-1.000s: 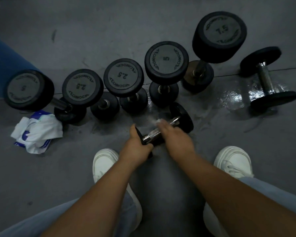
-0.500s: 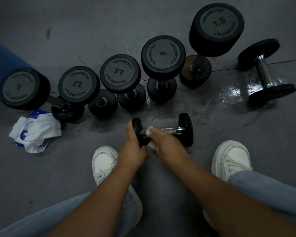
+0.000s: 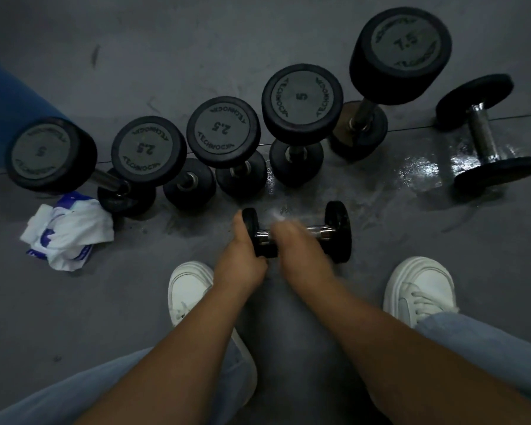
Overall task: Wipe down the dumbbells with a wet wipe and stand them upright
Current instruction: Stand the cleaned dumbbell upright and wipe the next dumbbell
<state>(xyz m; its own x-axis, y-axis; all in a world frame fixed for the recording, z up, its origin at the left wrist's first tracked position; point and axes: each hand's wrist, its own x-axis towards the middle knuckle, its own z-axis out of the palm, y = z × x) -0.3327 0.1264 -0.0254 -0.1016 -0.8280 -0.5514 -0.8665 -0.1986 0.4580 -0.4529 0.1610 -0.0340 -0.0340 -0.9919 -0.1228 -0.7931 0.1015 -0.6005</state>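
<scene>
A small black dumbbell with a chrome handle lies level in front of me, low over the grey floor. My left hand grips its left head. My right hand, blurred by motion, is wrapped over the handle with a white wet wipe showing at its fingertips. Several bigger dumbbells stand upright in a row behind: a 5, two 2.5s, another 5 and a 7.5.
One more dumbbell lies on its side at the right on a wet, shiny floor patch. A crumpled white-and-blue wipes pack lies at the left. My two white shoes flank my arms. Something blue stands at far left.
The small dumbbell swung from a slant to level. My right hand slid along the handle with the wipe, left and then back right. My left hand kept hold of the left head.
</scene>
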